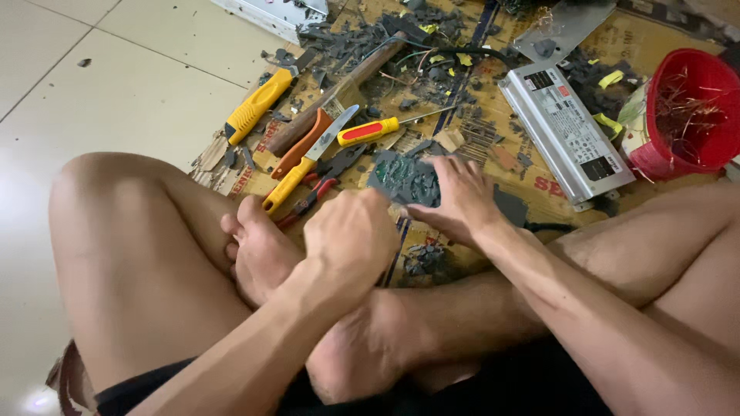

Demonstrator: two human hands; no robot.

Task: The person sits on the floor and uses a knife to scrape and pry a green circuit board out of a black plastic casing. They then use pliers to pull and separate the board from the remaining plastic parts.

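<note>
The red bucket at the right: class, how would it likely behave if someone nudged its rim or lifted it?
The red bucket already leans on its side, so a nudge would probably rock or roll it. It looks like thin plastic holding only loose wire strands, so it is likely light. Those strands would probably spill out if it tipped further.

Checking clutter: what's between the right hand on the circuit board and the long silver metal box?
Head view: bare printed cardboard and dark scraps separate right hand, on the circuit board, from the silver box.
</note>
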